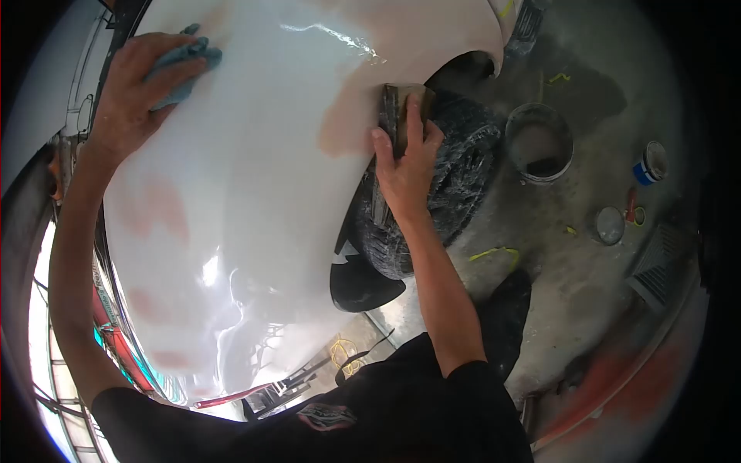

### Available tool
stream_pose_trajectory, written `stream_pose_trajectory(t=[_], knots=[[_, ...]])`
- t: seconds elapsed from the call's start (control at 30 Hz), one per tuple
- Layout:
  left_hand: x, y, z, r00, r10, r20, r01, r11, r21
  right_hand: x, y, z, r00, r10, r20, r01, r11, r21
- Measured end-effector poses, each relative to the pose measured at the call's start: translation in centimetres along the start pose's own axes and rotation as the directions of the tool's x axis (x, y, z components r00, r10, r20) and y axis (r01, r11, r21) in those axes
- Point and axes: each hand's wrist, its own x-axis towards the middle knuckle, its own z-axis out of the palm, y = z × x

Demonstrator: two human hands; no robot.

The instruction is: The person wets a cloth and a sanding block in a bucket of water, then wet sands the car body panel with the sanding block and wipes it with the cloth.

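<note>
At the upper left, my left hand is closed on a crumpled light-blue cloth, which rests against the white car panel. My right hand grips a dark sanding block, its fingers laid along it, at the panel's edge over the wheel arch. Beside the block a pinkish-brown patch shows on the glossy, wet-looking paint. Similar patches lie farther left. What part of the block touches the panel is hidden by my hand.
Under the arch sits a wheel wrapped in dark plastic. On the wet concrete floor stand a bucket with murky water, a blue-and-white tub and a round container. Yellow tape scraps lie about. A grey grate is farther right.
</note>
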Motion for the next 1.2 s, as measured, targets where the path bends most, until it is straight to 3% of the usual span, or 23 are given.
stream_pose_trajectory(t=[0.07, 0.17, 0.27, 0.33, 0.43, 0.57, 0.6, 0.67, 0.7, 0.77, 0.83, 0.9, 1.0, 1.07, 1.13, 1.2], knots=[[0.4, -0.6, 0.4, 1.000, -0.002, -0.013, 0.002, 0.999, -0.043, -1.1, 0.3, 0.4, 0.997, -0.059, -0.048, 0.056, 0.997, -0.060], [0.1, -0.8, 0.9, 0.994, -0.109, -0.002, 0.107, 0.975, -0.195, -6.1, -2.3, 0.3, 0.991, -0.117, 0.070, 0.129, 0.971, -0.199], [0.6, -1.3, 1.0, 0.987, -0.158, 0.014, 0.157, 0.968, -0.195, -9.5, -2.9, 0.6, 0.975, -0.202, 0.092, 0.204, 0.979, -0.009], [1.0, -1.7, 1.3, 0.993, -0.109, -0.053, 0.093, 0.967, -0.238, -5.8, -3.1, 0.0, 0.978, -0.201, 0.060, 0.208, 0.965, -0.158], [1.5, -1.8, 2.3, 0.987, -0.116, -0.111, 0.090, 0.972, -0.219, 4.0, -1.2, -1.5, 0.998, 0.044, -0.046, -0.047, 0.997, -0.059], [2.3, -2.1, 2.5, 0.983, -0.072, -0.169, 0.053, 0.992, -0.115, 6.1, -0.2, -1.6, 0.997, 0.047, -0.059, -0.056, 0.988, -0.145], [2.4, -2.1, 2.3, 0.984, -0.098, -0.151, 0.080, 0.990, -0.116, 3.2, -1.8, -1.3, 0.996, 0.092, 0.007, -0.091, 0.992, -0.089], [2.6, -1.8, 2.1, 0.985, -0.142, -0.102, 0.128, 0.983, -0.129, -4.0, -3.2, 0.0, 0.973, -0.229, 0.001, 0.225, 0.953, -0.201], [3.0, -2.0, 2.4, 0.984, -0.132, -0.120, 0.120, 0.987, -0.104, -8.7, -3.8, 0.6, 0.938, -0.346, 0.029, 0.346, 0.926, -0.148], [2.8, -1.9, 2.9, 0.982, -0.119, -0.144, 0.112, 0.992, -0.056, -6.5, -3.5, 0.0, 0.960, -0.278, 0.041, 0.281, 0.941, -0.191], [2.6, -2.0, 3.1, 0.983, -0.103, -0.154, 0.091, 0.992, -0.084, 0.8, -2.2, -1.0, 0.999, -0.050, 0.001, 0.049, 0.987, -0.152], [3.2, -1.7, 2.4, 0.983, -0.105, -0.152, 0.090, 0.991, -0.100, 8.6, 0.1, -2.2, 0.994, 0.054, -0.092, -0.065, 0.990, -0.122], [4.0, -0.7, 1.2, 0.978, -0.141, -0.152, 0.124, 0.985, -0.118, 8.0, 0.1, -1.9, 0.992, 0.056, -0.117, -0.076, 0.982, -0.172], [4.2, -0.5, 1.2, 0.976, -0.142, -0.163, 0.129, 0.988, -0.091, 0.8, -3.5, -1.4, 0.999, -0.034, -0.006, 0.032, 0.975, -0.222], [4.0, -0.5, 1.5, 0.977, -0.159, -0.145, 0.145, 0.984, -0.100, -5.6, -3.9, 0.0, 0.966, -0.248, 0.069, 0.257, 0.952, -0.165], [4.1, -0.5, 2.1, 0.972, -0.185, -0.143, 0.166, 0.977, -0.136, -2.7, -3.2, -0.3, 0.981, -0.189, 0.049, 0.195, 0.965, -0.175]])
